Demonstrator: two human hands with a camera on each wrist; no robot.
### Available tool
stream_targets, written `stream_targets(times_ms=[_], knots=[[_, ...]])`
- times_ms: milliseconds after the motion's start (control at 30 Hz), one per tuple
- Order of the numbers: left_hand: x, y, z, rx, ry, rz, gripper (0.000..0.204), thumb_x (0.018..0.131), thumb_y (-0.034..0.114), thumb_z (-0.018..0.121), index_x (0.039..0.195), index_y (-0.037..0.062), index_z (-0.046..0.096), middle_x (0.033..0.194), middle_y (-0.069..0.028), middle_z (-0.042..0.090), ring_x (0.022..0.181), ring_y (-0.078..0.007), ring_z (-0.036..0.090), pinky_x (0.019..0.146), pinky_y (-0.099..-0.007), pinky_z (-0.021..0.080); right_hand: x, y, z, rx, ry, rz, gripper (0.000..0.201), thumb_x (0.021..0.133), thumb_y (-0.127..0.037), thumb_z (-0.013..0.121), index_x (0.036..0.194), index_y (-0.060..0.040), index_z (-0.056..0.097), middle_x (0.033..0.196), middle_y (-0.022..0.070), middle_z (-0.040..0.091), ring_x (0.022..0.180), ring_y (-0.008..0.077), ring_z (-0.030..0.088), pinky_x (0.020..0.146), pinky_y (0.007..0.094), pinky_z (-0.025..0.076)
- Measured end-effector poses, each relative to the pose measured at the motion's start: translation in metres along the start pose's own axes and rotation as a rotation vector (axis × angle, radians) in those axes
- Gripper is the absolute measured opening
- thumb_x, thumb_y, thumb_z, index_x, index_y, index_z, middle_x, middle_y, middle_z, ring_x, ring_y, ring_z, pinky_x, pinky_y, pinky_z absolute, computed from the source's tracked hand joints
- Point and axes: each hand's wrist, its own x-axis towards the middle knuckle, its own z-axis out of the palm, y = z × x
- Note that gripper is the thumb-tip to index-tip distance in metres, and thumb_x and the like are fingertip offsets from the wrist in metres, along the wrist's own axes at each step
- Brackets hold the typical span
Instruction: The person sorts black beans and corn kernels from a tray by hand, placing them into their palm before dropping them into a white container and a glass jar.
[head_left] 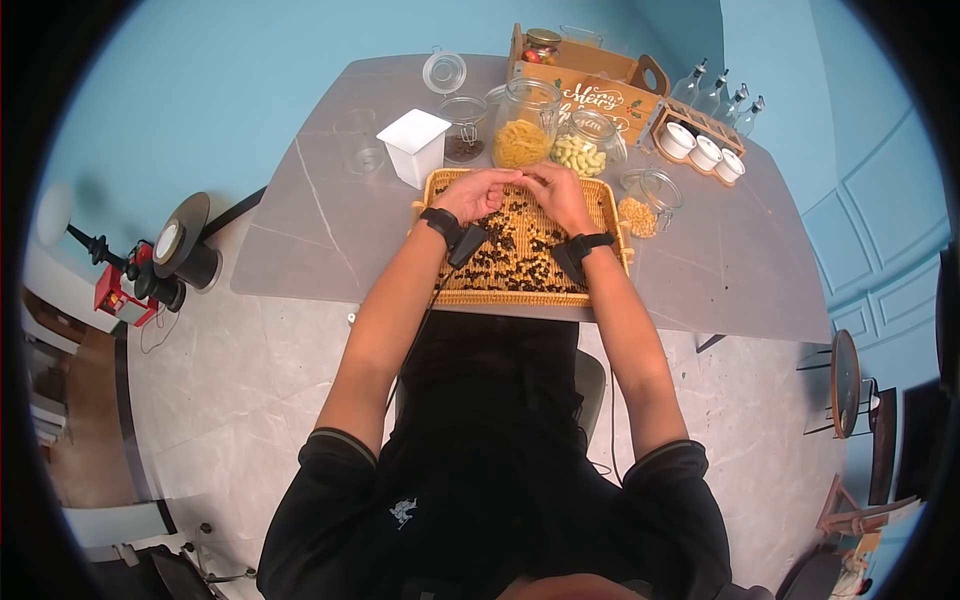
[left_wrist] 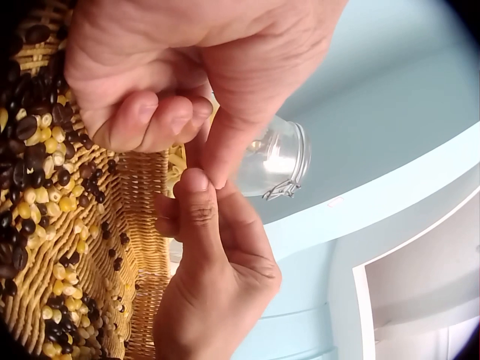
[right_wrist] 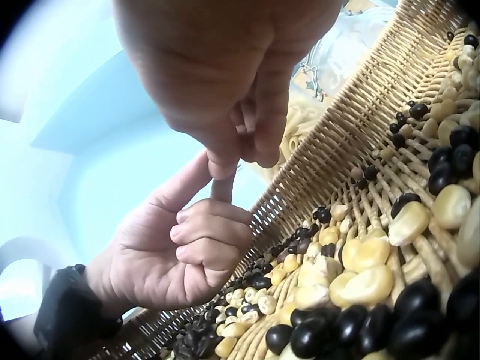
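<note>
Both hands meet above the far side of a wicker basket [head_left: 515, 298]. The left hand [head_left: 478, 193] has its thumb and forefinger stretched toward the right hand, its other fingers curled into the palm. Thumb and fingers of the right hand [head_left: 562, 194] come together in a pinch against the left fingertips. Whatever may lie between the fingertips is hidden; I cannot tell if they hold something. Below, yellow corn kernels [right_wrist: 365, 286] and shiny black beans [right_wrist: 309, 339] lie mixed across the basket's woven floor.
Behind the basket stand a pasta jar [head_left: 522, 143], a jar of pale green pieces [head_left: 580, 155], and a jar with dark contents [head_left: 463, 147]. A white container [head_left: 414, 150] is left; an open jar of yellow kernels [head_left: 637, 217] is right. A wooden crate [head_left: 590, 88] stands farther back.
</note>
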Motion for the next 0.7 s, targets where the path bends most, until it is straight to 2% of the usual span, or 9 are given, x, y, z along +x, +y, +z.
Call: stream_targets(times_ms=[133, 300, 400, 700], knots=[[0.008, -0.004, -0.004, -0.056, 0.025, 0.0, 0.017, 0.096, 0.018, 0.072, 0.087, 0.0098, 0.061, 0.063, 0.0069, 0.046, 0.05, -0.0043, 0.041, 0.044, -0.0183, 0.033, 0.0, 0.002, 0.0, -0.056, 0.028, -0.02, 0.019, 0.089, -0.014, 0.076, 0.104, -0.0011, 0.077, 0.091, 0.0148, 0.075, 0.078, 0.0253, 0.07, 0.071, 0.0345, 0.054], [0.01, -0.004, -0.005, -0.034, 0.051, -0.001, 0.017, 0.101, 0.02, 0.064, 0.104, 0.0033, 0.067, 0.066, 0.0069, 0.046, 0.054, -0.0053, 0.041, 0.048, -0.019, 0.035, 0.001, 0.004, 0.003, -0.018, 0.11, 0.068, 0.016, 0.093, -0.012, 0.071, 0.101, 0.0013, 0.076, 0.087, 0.0147, 0.075, 0.074, 0.0225, 0.07, 0.069, 0.0331, 0.054], [0.013, -0.006, -0.009, -0.058, 0.054, 0.009, 0.026, 0.105, 0.023, 0.058, 0.116, 0.001, 0.068, 0.068, 0.0069, 0.046, 0.056, -0.0055, 0.04, 0.05, -0.0194, 0.036, 0.002, 0.005, 0.004, -0.013, 0.127, 0.112, 0.018, 0.093, -0.012, 0.07, 0.099, 0.0033, 0.075, 0.084, 0.0192, 0.073, 0.073, 0.0323, 0.07, 0.069, 0.0387, 0.054], [0.014, -0.004, -0.009, -0.061, 0.11, 0.029, 0.031, 0.108, 0.024, 0.05, 0.12, 0.0014, 0.067, 0.067, 0.0073, 0.046, 0.057, -0.0055, 0.04, 0.051, -0.0199, 0.037, 0.002, 0.007, 0.005, 0.059, 0.047, 0.242, 0.022, 0.098, -0.019, 0.067, 0.094, 0.0011, 0.073, 0.071, 0.0131, 0.069, 0.06, 0.0246, 0.066, 0.06, 0.0355, 0.051]])
